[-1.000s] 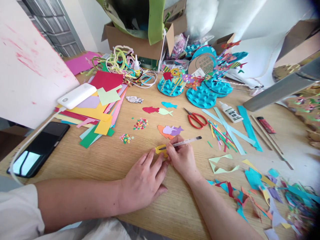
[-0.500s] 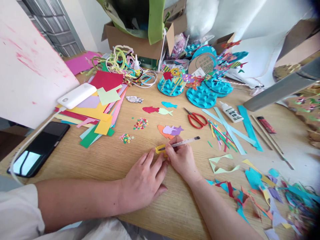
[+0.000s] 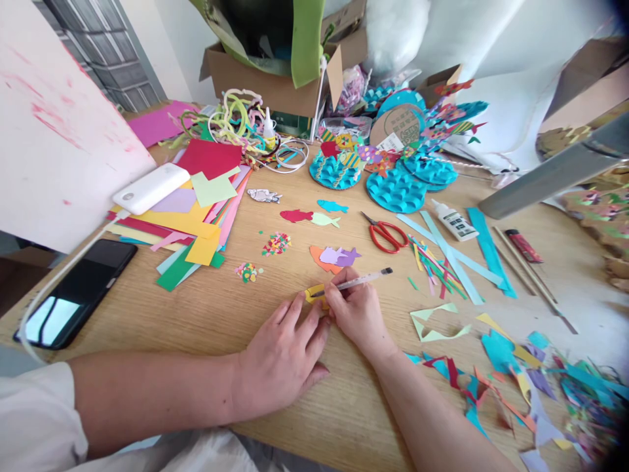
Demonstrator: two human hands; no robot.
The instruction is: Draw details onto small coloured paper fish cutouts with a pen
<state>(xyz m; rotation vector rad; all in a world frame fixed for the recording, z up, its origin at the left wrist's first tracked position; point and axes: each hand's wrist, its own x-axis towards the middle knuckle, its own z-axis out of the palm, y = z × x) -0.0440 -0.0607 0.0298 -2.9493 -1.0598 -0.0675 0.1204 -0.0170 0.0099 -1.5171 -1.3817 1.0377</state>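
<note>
My right hand (image 3: 358, 316) grips a pen (image 3: 361, 280) with a clear barrel and dark end, its tip down on a small yellow piece of paper (image 3: 314, 291). Flat on the table, my left hand (image 3: 287, 344) presses the near edge of that paper with outstretched fingertips; the fingers partly cover it. Just beyond lie overlapping orange and purple paper fish (image 3: 348, 255). Farther off are a red paper fish (image 3: 295, 216), a pale green one (image 3: 325, 220), a blue one (image 3: 332, 206) and a patterned grey one (image 3: 264, 195).
Red-handled scissors (image 3: 388, 236), a glue bottle (image 3: 455, 221) and paper strips (image 3: 442, 255) lie to the right, with scraps (image 3: 501, 354) nearer. At left are coloured sheets (image 3: 211, 157), a power bank (image 3: 151, 188) and a phone (image 3: 76, 292). Confetti piles (image 3: 276, 244) sit mid-table; a cardboard box (image 3: 275, 92) stands behind.
</note>
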